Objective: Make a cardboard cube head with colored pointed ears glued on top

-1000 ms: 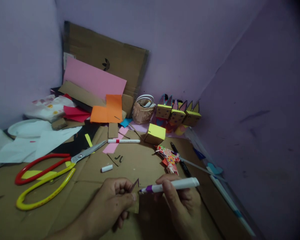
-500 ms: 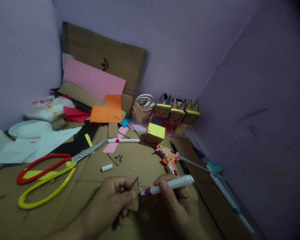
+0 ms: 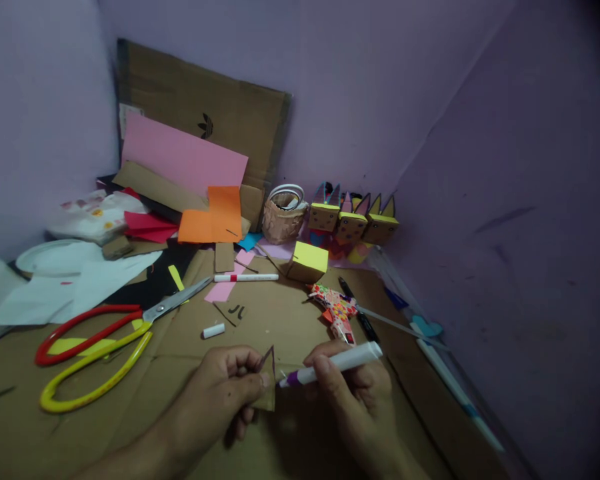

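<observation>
Between the thumb and fingers of my left hand [image 3: 230, 393] is a small pointed piece of cardboard [image 3: 269, 393], its tip up and its edges lined in dark purple. My right hand [image 3: 353, 400] grips a white marker [image 3: 347, 360] with a purple collar. The marker's tip points left and is at the right edge of the piece; whether it touches, I cannot tell. A white marker cap [image 3: 213, 331] lies on the cardboard sheet [image 3: 180, 360] beyond my left hand. To the right, past my right hand, lies a floral-patterned glue gun [image 3: 335, 307] with a clear glue stick.
Large scissors [image 3: 145, 320] with red and yellow handles lie at left. A yellow-topped box [image 3: 307, 261], a red-banded marker [image 3: 247, 278] and a basket [image 3: 284, 220] stand or lie farther back. Several eared box figures [image 3: 353, 225] line the wall. A black pen [image 3: 357, 310] lies beside the glue gun.
The marker tip has come closer to the right edge of the cardboard piece. Both hands keep their grip, and the whole view has shifted slightly.
</observation>
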`<state>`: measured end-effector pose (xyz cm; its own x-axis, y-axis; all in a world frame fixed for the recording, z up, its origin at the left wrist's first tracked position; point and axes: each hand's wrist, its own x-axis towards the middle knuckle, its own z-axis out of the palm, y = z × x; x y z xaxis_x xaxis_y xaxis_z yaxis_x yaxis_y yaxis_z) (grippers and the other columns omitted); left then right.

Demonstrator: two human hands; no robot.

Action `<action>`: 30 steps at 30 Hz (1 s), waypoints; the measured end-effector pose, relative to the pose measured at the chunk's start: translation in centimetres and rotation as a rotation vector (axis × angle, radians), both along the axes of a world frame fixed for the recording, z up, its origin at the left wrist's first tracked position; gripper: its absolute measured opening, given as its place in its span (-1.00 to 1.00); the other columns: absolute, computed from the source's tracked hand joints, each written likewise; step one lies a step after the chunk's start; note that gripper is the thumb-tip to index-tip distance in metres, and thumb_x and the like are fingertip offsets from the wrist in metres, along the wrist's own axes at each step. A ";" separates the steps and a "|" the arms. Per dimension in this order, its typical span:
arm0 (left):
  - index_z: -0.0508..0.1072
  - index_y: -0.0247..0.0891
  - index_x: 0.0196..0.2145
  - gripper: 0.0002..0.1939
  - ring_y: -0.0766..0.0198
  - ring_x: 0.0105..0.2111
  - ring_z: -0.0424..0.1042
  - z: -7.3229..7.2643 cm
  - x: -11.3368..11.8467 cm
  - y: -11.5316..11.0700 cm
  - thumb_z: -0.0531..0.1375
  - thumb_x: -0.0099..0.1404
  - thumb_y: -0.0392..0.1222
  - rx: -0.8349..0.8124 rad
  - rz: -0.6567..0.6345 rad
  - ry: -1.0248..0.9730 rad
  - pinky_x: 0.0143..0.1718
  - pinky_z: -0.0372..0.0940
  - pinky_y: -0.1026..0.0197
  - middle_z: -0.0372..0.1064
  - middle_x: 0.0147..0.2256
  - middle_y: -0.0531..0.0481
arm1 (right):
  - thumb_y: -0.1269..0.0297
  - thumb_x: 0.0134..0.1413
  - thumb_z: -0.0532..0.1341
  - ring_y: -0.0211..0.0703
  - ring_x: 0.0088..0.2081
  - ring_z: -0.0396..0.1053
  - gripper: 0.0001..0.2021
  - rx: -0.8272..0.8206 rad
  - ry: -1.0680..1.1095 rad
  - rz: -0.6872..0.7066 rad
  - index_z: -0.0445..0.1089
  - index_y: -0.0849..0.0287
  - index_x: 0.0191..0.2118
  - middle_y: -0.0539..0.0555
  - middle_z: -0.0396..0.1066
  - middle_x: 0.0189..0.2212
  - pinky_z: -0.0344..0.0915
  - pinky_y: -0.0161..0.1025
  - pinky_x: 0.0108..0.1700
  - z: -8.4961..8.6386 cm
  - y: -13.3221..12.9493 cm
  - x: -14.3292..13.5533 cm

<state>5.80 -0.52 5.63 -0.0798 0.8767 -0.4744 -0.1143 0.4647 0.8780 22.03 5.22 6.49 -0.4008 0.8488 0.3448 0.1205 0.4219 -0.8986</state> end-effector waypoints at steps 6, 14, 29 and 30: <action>0.30 -0.27 -0.55 -0.74 0.47 -0.80 0.08 0.3 -0.1 0.0 0.18 -0.05 -0.01 0.000 0.002 0.001 -0.77 -0.02 0.41 0.15 -0.78 0.18 | 0.22 0.14 0.13 -0.28 -0.63 0.32 -0.78 0.017 0.047 -0.036 0.42 0.19 -0.43 0.00 0.38 -0.67 0.17 -0.40 -0.61 -0.2 0.1 0.1; 0.27 -0.26 -0.53 -0.74 0.46 -0.80 0.09 0.0 -0.1 0.2 0.18 -0.04 -0.01 0.005 0.015 -0.002 -0.78 -0.02 0.41 0.16 -0.77 0.18 | 0.26 0.11 0.16 -0.28 -0.66 0.33 -0.80 0.088 -0.042 -0.012 0.42 0.20 -0.46 0.00 0.39 -0.69 0.20 -0.41 -0.62 0.3 -0.2 0.0; 0.29 -0.28 -0.55 -0.74 0.48 -0.81 0.08 0.2 -0.1 0.2 0.19 -0.08 -0.03 0.032 0.028 -0.005 -0.79 0.00 0.42 0.16 -0.78 0.18 | 0.25 0.13 0.14 -0.30 -0.68 0.31 -0.77 0.119 -0.069 0.012 0.42 0.21 -0.48 -0.01 0.38 -0.69 0.16 -0.41 -0.65 0.6 -0.2 0.0; 0.30 -0.29 -0.55 -0.74 0.49 -0.81 0.09 0.2 -0.1 0.2 0.20 -0.08 -0.03 0.035 0.029 -0.008 -0.79 0.02 0.42 0.16 -0.78 0.18 | 0.25 0.13 0.14 -0.31 -0.69 0.29 -0.77 0.115 -0.073 0.027 0.41 0.21 -0.49 -0.02 0.37 -0.71 0.15 -0.42 -0.66 0.7 -0.3 0.0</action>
<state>5.66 -0.36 5.85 -0.1019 0.8902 -0.4441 -0.1342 0.4301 0.8928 22.06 4.94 7.15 -0.4509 0.7936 0.4085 0.1711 0.5260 -0.8331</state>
